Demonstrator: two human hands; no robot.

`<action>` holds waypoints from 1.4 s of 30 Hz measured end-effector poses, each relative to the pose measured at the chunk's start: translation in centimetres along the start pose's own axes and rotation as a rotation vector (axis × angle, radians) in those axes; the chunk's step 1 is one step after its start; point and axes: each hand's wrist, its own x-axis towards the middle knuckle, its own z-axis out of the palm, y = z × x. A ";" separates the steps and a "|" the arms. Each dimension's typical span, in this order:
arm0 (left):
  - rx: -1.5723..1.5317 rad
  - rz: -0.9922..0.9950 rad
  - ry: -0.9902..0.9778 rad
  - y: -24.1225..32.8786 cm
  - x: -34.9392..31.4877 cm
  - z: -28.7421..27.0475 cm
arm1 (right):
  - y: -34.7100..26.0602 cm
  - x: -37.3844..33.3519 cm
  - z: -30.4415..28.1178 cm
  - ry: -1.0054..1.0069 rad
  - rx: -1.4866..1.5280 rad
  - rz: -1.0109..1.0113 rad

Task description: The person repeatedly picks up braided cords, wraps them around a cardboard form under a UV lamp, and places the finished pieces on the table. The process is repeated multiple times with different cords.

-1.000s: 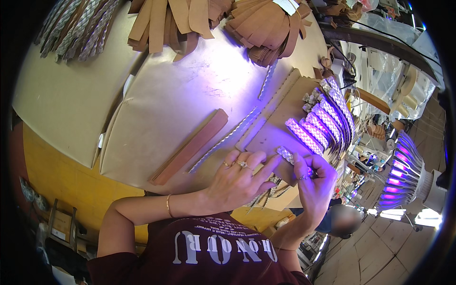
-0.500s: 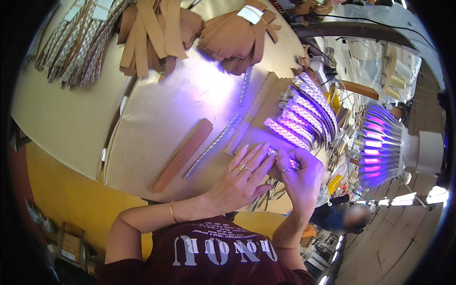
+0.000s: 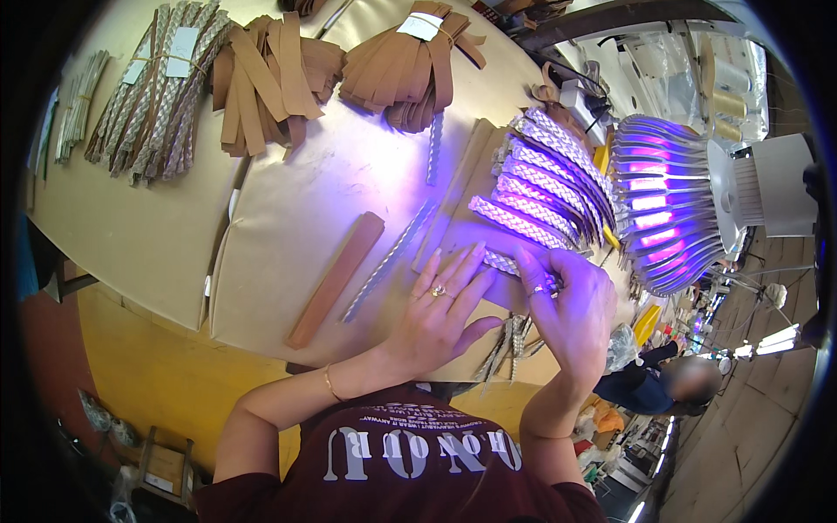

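My left hand (image 3: 447,305) lies with its fingers stretched out on a flat tan board (image 3: 455,227). Its fingertips are at the near-left end of a short braided strip (image 3: 500,262), which lies on the board. My right hand (image 3: 571,305) has its fingers bent around the other end of that strip; the thumb and palm partly hide it. Just beyond, several pale braided strips (image 3: 532,221) lie side by side on the board, lit purple by a finned lamp (image 3: 658,205) at the right.
A flat brown leather strip (image 3: 336,281) and a thin braided strip (image 3: 388,261) lie left of my hands. Bundles of brown strips (image 3: 397,65) and braided strips (image 3: 166,96) line the far side. Loose thin braids (image 3: 513,344) hang below my right hand. Another person (image 3: 645,383) is at the right.
The view has shifted, with the lamp appearing nearer. My hands have drawn apart somewhat, and more of the braided strip shows between them.
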 end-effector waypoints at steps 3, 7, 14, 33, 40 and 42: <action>0.032 0.003 0.006 0.0 0.0 0.1 | -0.6 0.0 -0.2 0.008 0.008 -0.024; 0.104 -0.003 0.006 0.1 0.0 0.3 | -1.2 0.3 -0.1 -0.003 0.001 -0.079; 0.113 0.002 -0.001 0.1 -0.2 0.4 | 0.3 -0.1 -0.4 0.092 0.004 -0.164; 0.139 0.015 -0.031 0.8 0.5 -0.4 | 4.2 -1.3 0.2 0.023 0.167 -0.009; 0.140 0.010 -0.032 1.1 0.7 -0.6 | 4.8 -1.7 0.7 -0.020 0.156 0.037; 0.129 -0.020 -0.065 1.3 0.9 -0.8 | 5.1 -1.8 0.9 -0.030 0.162 0.044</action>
